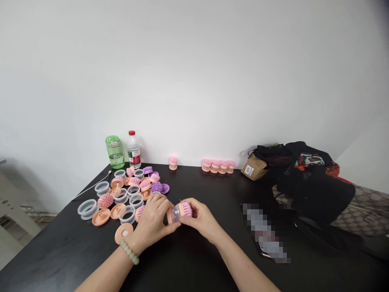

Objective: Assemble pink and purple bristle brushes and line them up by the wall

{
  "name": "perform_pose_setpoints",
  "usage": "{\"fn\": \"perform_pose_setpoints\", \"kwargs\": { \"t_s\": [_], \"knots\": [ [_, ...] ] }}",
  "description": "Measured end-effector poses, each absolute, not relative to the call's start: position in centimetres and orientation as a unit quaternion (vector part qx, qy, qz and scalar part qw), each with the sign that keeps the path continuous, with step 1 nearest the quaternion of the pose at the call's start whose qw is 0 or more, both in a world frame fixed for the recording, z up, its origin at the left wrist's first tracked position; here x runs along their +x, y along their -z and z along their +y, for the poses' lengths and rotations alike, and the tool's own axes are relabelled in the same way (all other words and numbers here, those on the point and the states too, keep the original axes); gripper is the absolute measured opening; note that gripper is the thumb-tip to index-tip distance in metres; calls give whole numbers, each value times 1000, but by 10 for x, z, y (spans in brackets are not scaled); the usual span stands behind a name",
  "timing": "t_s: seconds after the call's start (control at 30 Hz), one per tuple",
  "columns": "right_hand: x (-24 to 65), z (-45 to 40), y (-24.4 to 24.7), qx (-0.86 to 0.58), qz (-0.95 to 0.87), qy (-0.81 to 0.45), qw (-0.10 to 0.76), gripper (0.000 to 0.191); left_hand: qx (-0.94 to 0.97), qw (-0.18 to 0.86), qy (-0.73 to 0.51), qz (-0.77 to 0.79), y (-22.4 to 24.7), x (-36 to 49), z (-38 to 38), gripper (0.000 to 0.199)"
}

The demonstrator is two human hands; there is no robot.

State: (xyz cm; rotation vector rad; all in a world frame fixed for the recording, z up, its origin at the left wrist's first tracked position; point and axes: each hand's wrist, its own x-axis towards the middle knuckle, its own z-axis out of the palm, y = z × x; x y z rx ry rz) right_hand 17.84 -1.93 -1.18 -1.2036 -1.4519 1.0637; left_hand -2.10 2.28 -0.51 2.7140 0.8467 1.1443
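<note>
Between my two hands is a round scrub brush (175, 213), tipped on its side, with pink bristles, a clear middle ring and a peach base. My left hand (155, 217), wearing a bead bracelet, closes around the base end. At the bristle end, my right hand (199, 219) grips with thumb and fingers. Left of them lie loose brush parts: clear rings (120, 196), peach discs (101, 217), pink bristle heads (105, 200) and purple bristle heads (156, 187). A peach disc with a white centre (124, 233) sits beside my left wrist.
Along the wall stand a green cup (115, 152), a water bottle (134, 150), a single brush (173, 163) and a row of several brushes (218, 166). To the right are a brown paper package (254, 167), a blurred phone (266, 233) and a dark cloth pile (316, 190).
</note>
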Motion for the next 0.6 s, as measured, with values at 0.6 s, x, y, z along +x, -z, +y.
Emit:
{"fn": "perform_pose_setpoints", "kwargs": {
  "t_s": [0.6],
  "knots": [
    [200,-4,32,-628,-641,-199,394,63,749,410,-416,313,7,-23,31,26]
  ]
}}
